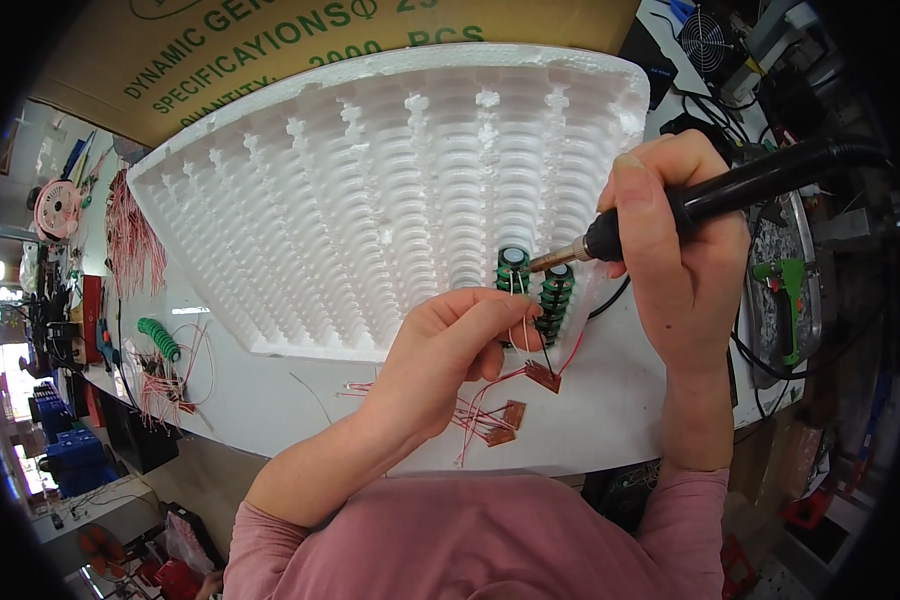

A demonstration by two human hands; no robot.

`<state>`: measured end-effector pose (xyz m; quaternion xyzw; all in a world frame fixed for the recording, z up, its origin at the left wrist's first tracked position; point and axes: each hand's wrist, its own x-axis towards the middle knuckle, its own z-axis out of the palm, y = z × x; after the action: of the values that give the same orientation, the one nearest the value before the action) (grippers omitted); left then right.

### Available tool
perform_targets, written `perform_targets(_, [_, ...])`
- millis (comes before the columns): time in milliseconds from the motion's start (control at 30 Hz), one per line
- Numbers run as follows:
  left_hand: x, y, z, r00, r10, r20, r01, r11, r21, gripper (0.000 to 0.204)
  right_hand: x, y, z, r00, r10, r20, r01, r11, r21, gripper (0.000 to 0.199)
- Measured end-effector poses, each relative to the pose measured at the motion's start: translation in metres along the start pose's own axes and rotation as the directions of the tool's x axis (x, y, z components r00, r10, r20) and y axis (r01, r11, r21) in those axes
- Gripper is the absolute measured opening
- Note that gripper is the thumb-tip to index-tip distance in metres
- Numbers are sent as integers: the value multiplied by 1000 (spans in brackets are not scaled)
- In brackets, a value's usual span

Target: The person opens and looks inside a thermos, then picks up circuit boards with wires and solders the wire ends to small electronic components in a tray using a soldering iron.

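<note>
Soldering looks to be the step in hand: the wires (521, 284) reach the top face of the left stack (513, 256), and the iron (750, 185) points in at it from the right. That stack lies in the foam tray (385, 200), close to the tray's near right corner, with the right stack (557, 300) just beside it. The left hand (460, 340) pinches the pale wires narrowly between thumb and fingertips, just over the tray's near edge. The right hand (670, 230) is closed around the iron's black handle, much like a pen. Whether the tip touches the joint or sits just beside it, I cannot tell. The board (542, 376) rests on the bench (610, 420), just off the tray's near edge; two more boards (507, 423) lie nearer the bench's front edge. The next move seems to call for steady wire ends, brief heat and stillness until the solder sets.
</note>
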<state>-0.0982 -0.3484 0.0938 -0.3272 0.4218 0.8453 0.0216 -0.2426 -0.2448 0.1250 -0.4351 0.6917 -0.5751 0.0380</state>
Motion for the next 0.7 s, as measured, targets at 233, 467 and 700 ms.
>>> perform_targets(233, [-1,1,1,1000,5,2,-5,1000,7,17,0,-1,0,1000,-10,8,10,1000,-4,12])
perform_targets(467, [-1,-1,-1,1000,17,17,-17,1000,-9,19,-1,0,-1,1000,-6,19,5,1000,24,11])
perform_targets(700, [-2,0,0,1000,6,6,-5,1000,-10,18,0,0,-1,1000,20,11,-21,998,52,13])
